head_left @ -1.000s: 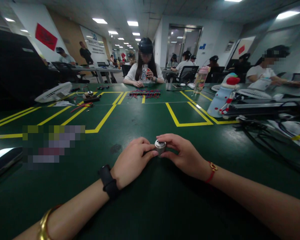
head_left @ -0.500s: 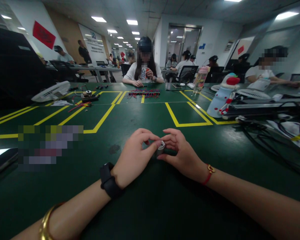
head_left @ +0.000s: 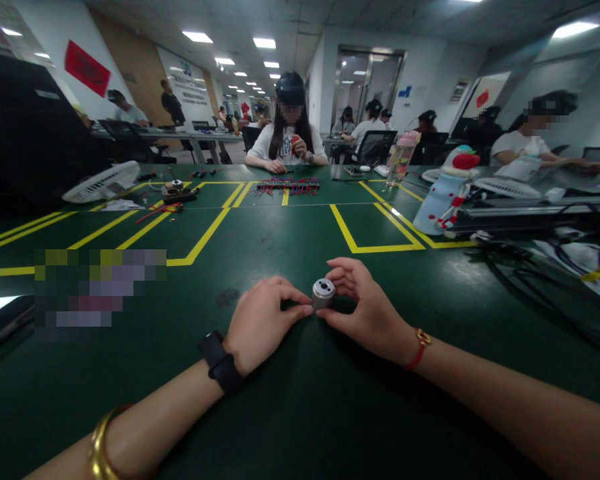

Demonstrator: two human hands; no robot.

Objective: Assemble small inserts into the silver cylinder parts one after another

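Note:
A small silver metal cylinder (head_left: 323,295), perhaps a small motor, stands upright on the green table. Dark holes mark its pale round top. My right hand (head_left: 365,297) curls around its right side, thumb at the front of the base and fingers behind, closed on it. On the cylinder's left, my left hand (head_left: 266,320) has thumb and forefinger pinched together, tips close against the lower edge. Whether they hold anything small or touch the cylinder I cannot tell.
Yellow tape lines cross the table. A bundle of red and blue wires (head_left: 287,187) lies ahead, near a seated person (head_left: 290,127). Black cables (head_left: 535,280) and a pale blue bottle (head_left: 433,203) are at right. A white fan (head_left: 103,183) and phone (head_left: 3,320) are at left.
My left hand has come off the cylinder's top and moved down and left to its base, uncovering the top face. My right hand stays nearly in place.

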